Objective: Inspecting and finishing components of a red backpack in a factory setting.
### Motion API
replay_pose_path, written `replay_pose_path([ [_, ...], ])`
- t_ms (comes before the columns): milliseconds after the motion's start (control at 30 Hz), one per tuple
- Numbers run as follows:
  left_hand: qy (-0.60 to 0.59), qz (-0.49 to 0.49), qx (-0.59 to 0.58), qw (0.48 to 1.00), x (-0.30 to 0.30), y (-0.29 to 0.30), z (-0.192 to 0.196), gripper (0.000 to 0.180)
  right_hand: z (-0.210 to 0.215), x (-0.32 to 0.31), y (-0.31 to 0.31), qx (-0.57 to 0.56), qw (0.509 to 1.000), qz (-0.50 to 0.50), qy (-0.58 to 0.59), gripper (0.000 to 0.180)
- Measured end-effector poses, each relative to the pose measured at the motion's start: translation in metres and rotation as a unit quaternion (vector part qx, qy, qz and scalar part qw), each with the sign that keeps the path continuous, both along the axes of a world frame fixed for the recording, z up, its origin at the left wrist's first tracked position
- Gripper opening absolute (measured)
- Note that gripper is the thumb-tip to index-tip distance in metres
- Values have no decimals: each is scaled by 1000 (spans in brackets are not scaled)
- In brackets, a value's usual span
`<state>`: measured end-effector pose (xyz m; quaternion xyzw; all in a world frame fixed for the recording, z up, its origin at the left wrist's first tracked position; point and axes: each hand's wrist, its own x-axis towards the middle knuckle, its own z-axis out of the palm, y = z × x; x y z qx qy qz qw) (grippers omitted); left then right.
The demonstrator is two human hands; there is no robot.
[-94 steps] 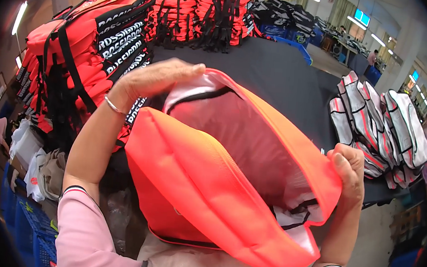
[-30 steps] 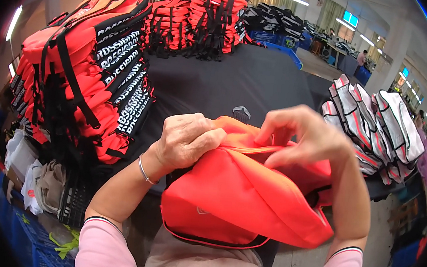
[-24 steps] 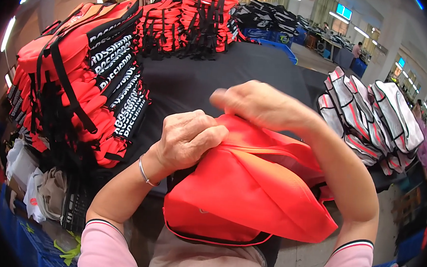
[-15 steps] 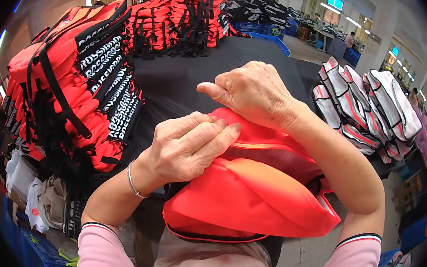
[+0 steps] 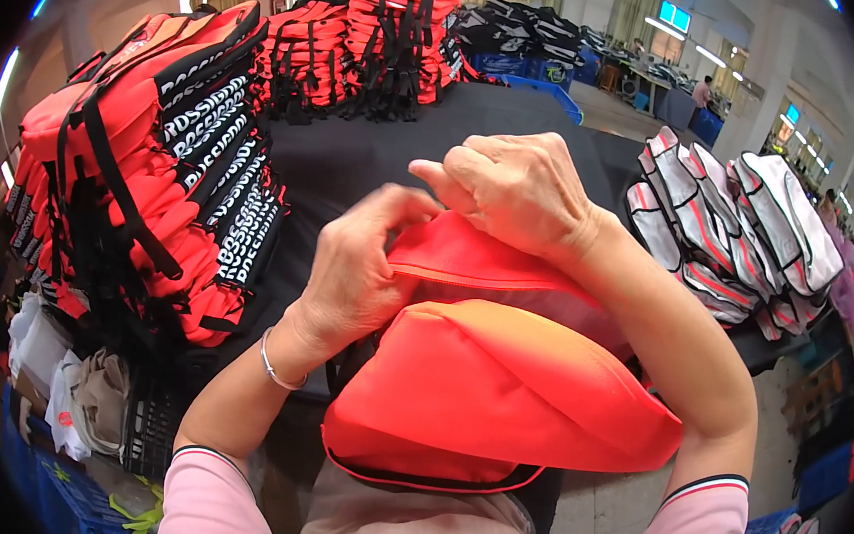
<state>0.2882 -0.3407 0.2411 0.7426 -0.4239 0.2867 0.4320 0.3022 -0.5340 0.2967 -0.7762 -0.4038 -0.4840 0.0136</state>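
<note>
Dark table (image 5: 356, 151); left hand (image 5: 350, 269) pinching red bag (image 5: 478, 387); right hand (image 5: 523, 189) curled inward, grip unclear.

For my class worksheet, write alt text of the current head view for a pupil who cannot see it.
A person's left hand and right hand are at the upper part of an open red-orange bag, close to their body. Beyond lies a dark table, with stacked red-and-black bags to the left and white bags with black edging to the right.
</note>
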Motion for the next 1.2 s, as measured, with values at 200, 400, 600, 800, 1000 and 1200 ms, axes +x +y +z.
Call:
replay_pose_path([
  [200,78,31,6,996,5,6,-1,36,30,-42,-30,58,916,-52,394,58],
  [400,-14,68,-46,996,17,-1,-18,27,6,-64,-35,-26,924,-112,365,47],
  [600,124,-50,-91,987,6,0,-5,32,-11,-56,-42,-3,950,-177,256,27],
  [800,91,49,9,995,2,13,4,24,-21,-55,-35,34,977,-119,176,18],
  [1000,-232,176,-20,956,9,16,-23,16,-38,-46,-31,-60,988,-113,-91,10],
  [1200,-259,122,-2,958,10,10,-10,31,-47,-39,-37,-57,987,-84,-122,25],
])
